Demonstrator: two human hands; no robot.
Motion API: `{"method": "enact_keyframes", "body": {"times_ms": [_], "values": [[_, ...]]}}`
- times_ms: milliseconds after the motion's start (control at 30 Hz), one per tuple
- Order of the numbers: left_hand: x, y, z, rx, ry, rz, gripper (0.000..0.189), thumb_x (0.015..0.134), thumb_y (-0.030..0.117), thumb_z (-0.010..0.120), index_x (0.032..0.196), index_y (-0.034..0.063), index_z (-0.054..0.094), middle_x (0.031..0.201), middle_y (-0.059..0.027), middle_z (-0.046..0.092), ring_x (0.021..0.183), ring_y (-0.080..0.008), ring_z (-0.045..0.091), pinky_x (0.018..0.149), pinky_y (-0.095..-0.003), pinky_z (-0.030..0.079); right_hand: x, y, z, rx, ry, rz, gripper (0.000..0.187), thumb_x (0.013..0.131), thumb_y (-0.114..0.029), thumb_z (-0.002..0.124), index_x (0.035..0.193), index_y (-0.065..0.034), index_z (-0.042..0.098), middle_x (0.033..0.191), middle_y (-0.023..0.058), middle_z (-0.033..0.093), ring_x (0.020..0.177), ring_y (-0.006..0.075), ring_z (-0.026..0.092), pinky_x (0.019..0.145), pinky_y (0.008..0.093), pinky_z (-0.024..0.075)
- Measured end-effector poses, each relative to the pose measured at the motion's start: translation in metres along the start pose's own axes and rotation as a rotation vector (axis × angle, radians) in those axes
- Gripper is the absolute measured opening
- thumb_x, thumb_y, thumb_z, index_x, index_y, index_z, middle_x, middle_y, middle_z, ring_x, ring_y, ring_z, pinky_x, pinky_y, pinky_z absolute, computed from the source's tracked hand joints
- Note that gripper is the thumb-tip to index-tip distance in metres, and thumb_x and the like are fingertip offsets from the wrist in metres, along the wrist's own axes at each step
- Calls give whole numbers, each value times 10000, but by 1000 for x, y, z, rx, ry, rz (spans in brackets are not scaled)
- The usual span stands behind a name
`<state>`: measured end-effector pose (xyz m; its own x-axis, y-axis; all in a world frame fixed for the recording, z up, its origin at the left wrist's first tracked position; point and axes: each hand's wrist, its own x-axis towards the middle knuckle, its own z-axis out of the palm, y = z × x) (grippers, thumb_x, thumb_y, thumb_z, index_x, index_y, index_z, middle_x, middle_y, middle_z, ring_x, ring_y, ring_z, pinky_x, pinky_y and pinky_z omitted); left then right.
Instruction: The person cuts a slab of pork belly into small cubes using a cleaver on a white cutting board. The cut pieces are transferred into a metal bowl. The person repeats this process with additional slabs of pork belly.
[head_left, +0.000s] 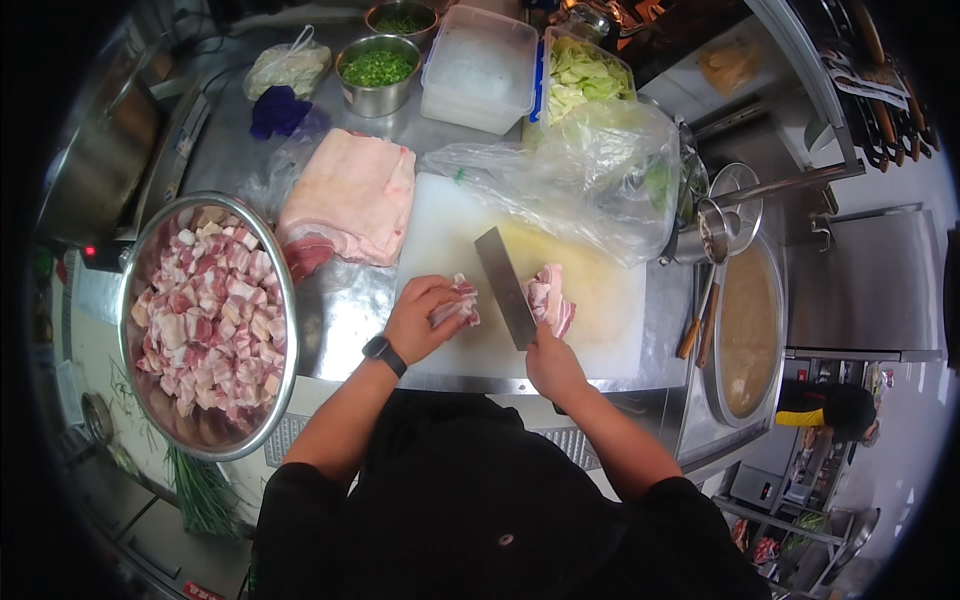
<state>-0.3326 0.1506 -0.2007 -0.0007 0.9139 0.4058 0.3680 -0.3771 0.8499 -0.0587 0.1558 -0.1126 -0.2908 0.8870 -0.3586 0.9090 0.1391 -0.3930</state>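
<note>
My left hand, with a dark watch on its wrist, holds pieces of raw pork belly over the left part of a white cutting board. In my right hand is the handle of a broad cleaver, its blade slanting up and left across the board. More pork belly strips lie just right of the blade, which hides part of them. A large steel bowl full of cubed pork stands to the left. Behind it, a big slab of pork belly rests beside the board.
A clear plastic bag overlaps the board's back edge. Behind are a lidded plastic box, a tub of sliced greens and a steel pot of chopped green onion. A large vat of brownish liquid stands right. Another person is beyond.
</note>
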Motion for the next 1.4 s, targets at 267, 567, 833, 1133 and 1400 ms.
{"method": "enact_keyframes", "body": {"times_ms": [267,567,833,1133,1400], "values": [[6,9,14,258,-74,94,280,728,64,890,968,106,752,1135,-81,669,1076,-325,636,929,-446,539,-20,-27,-17,-4,10,31,284,1023,-137,556,1251,13,478,892,320,712,839,558,681,785,662,520],[-1,9,8,147,-55,82,179,772,58,837,897,74,710,1083,-89,673,1063,-331,631,927,-440,544,-41,-37,-28,-59,-248,80,186,1017,-122,525,1149,1,482,880,331,711,869,561,692,811,670,515],[5,0,17,228,-60,44,132,784,79,829,835,47,712,1008,-101,670,1052,-347,634,926,-442,551,5,-53,0,-12,-213,-62,208,992,-76,474,1171,31,489,884,330,714,838,556,697,800,657,533],[1,-1,22,227,-80,14,130,774,81,841,822,53,723,1000,-97,677,1041,-337,643,917,-429,557,-18,-47,-16,-147,-382,55,202,975,-23,488,1172,22,495,860,301,712,808,525,702,735,644,537],[-1,5,14,187,-98,6,144,814,59,823,934,52,744,1063,-123,690,1074,-351,656,920,-432,560,50,-47,29,-13,-135,-148,212,1009,-74,479,1209,-10,498,949,300,721,902,524,702,809,643,526]]}}
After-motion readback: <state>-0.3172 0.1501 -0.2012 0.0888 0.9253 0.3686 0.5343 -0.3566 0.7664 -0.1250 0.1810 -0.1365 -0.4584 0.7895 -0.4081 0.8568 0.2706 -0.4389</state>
